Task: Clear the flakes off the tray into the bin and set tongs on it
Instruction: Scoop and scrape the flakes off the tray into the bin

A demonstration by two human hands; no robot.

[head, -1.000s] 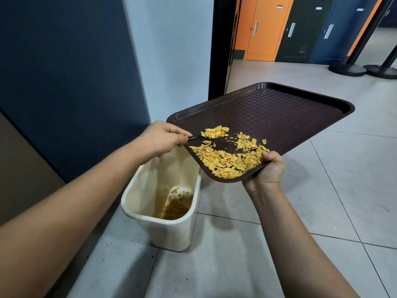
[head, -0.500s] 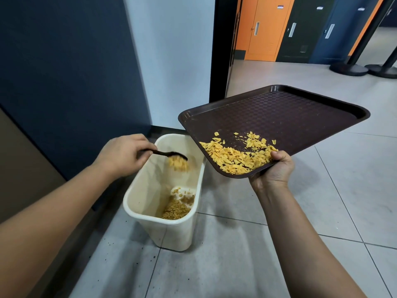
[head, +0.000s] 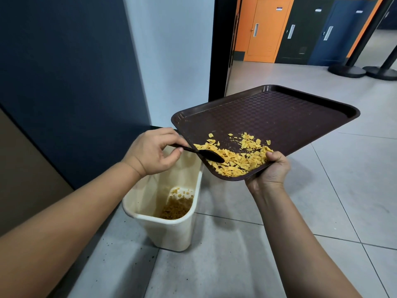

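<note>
My right hand [head: 269,171] grips the near corner of a dark brown tray [head: 279,117], which tilts down toward me over a cream bin [head: 171,229]. Yellow flakes [head: 238,160] lie piled in the tray's low corner beside my thumb. My left hand [head: 152,153] pinches the handle of a black spoon [head: 206,154], whose bowl rests in the flake pile at the tray's left edge. More flakes [head: 176,207] lie at the bottom of the bin. No tongs are in view.
The bin stands on a grey tiled floor [head: 236,265] against a dark blue wall [head: 64,82]. A black door frame [head: 219,50] opens onto a hallway with orange and dark doors [head: 266,29] and black post bases [head: 348,70] at far right.
My left hand carried a spoonful of flakes off the tray, dropped it over the bin, then brought the spoon back into the pile. The tray shifted slightly right.
</note>
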